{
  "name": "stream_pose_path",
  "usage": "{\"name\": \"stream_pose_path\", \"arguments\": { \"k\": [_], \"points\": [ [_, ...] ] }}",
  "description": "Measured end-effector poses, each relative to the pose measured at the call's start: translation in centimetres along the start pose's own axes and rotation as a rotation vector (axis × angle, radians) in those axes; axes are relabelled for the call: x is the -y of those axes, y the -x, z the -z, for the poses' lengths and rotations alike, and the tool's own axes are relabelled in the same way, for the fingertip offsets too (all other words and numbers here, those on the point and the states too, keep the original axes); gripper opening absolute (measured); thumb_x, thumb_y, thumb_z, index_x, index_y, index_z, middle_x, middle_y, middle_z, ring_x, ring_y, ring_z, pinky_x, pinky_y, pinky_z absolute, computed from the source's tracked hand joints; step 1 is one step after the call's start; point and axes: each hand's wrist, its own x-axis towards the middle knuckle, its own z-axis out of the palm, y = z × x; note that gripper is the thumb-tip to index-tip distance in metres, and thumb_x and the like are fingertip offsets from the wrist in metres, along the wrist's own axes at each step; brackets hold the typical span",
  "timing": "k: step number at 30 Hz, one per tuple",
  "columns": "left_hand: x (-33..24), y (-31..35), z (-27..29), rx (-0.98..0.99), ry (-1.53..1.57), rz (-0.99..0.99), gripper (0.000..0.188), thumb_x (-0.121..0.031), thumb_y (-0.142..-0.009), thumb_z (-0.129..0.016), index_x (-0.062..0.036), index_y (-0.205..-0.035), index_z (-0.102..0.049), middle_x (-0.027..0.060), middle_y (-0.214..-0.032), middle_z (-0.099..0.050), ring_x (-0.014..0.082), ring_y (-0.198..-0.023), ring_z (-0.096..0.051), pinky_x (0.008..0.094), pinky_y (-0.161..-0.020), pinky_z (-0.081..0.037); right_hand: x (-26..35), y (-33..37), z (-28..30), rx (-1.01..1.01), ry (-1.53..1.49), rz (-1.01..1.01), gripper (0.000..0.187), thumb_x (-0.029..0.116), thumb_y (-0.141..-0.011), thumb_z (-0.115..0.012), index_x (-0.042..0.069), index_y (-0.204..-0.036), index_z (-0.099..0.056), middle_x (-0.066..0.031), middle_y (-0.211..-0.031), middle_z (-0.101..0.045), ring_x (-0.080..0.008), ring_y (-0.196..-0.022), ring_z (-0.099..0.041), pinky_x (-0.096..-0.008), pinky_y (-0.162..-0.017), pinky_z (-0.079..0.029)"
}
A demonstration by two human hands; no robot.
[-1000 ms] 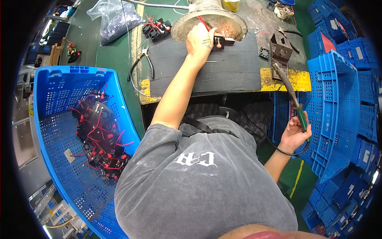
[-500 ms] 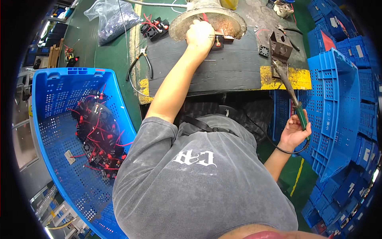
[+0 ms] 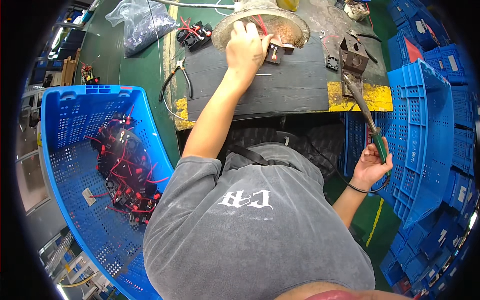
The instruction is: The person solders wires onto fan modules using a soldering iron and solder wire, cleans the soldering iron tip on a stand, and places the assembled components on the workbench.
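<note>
The surface [image 3: 285,100] is stretching beneath your left hand [image 3: 245,49]; a blue perforated crate [image 3: 75,185] is standing left of it, nearer you. A round flared hood [image 3: 282,29] is opening at your left fingertips. Your right hand [image 3: 371,164] is wrapping around a green-handled soldering iron [image 3: 366,114]. A black fan module [image 3: 273,53] is resting just right of your left hand; whether that hand is gripping it, I cannot tell.

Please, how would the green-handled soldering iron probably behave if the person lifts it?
The soldering iron would probably stay stiff, since its metal shaft looks straight. The black cable seems flexible, because it curves by the right hand, and may drag a little. The handle looks rounded, so it could perhaps turn in a loose grip.
</note>
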Motion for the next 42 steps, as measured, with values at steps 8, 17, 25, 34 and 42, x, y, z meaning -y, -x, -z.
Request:
{"name": "stream_pose_path", "arguments": {
  "k": [8, 17, 25, 34, 42],
  "points": [
    [2.0, 2.6, 1.4, 0.111, 0.097, -0.459, 0.05, -0.005, -0.075, -0.06, -0.0101, -0.125, -0.055, 0.0099, -0.121, -0.056, 0.0288, -0.118, -0.05, 0.0429, -0.097, -0.04, -0.3, -0.2, -0.6, -0.006, 0.035, -0.016, 0.052, 0.04, -0.096, -0.041, -0.001, -0.12, -0.06, -0.0134, -0.079, -0.068, -0.0171, -0.058, -0.059, -0.0234, -0.047, -0.045],
    [2.6, 2.4, 1.9, 0.193, 0.033, -0.417, 0.044, -0.009, -0.08, -0.059, -0.0164, -0.124, -0.059, 0.0055, -0.112, -0.06, 0.027, -0.105, -0.054, 0.0421, -0.088, -0.042, -0.6, 0.1, -0.8, 0.051, 0.009, -0.032, 0.054, 0.039, -0.097, -0.038, -0.003, -0.126, -0.055, -0.0161, -0.083, -0.068, -0.0186, -0.061, -0.06, -0.0236, -0.047, -0.046],
    [2.3, 2.8, 1.4, 0.256, -0.004, -0.375, 0.034, -0.012, -0.086, -0.06, -0.017, -0.119, -0.062, 0.0083, -0.106, -0.059, 0.0277, -0.104, -0.054, 0.0422, -0.087, -0.042, -0.7, 0.2, -1.7, -0.03, 0.038, -0.02, 0.053, 0.04, -0.096, -0.04, -0.002, -0.122, -0.058, -0.0146, -0.08, -0.068, -0.0176, -0.059, -0.06, -0.0231, -0.047, -0.045],
    [2.0, 3.3, 1.5, 0.102, 0.14, -0.327, 0.045, -0.013, -0.076, -0.072, -0.0121, -0.12, -0.061, 0.015, -0.111, -0.058, 0.0332, -0.106, -0.055, 0.0436, -0.09, -0.044, -0.8, 0.0, -1.8, 0.052, 0.033, -0.039, 0.054, 0.039, -0.098, -0.035, -0.003, -0.125, -0.056, -0.0164, -0.081, -0.068, -0.0193, -0.059, -0.06, -0.0236, -0.044, -0.044],
    [2.0, 7.5, 4.9, 0.139, 0.32, -0.24, 0.025, -0.007, -0.079, -0.062, -0.0085, -0.104, -0.066, 0.0068, -0.102, -0.061, 0.0257, -0.095, -0.057, 0.0351, -0.079, -0.045, -1.6, 0.0, -2.8, 0.087, 0.058, -0.054, 0.053, 0.039, -0.096, -0.039, -0.003, -0.124, -0.057, -0.0158, -0.084, -0.069, -0.0191, -0.06, -0.06, -0.0232, -0.045, -0.044]
  ]
}}
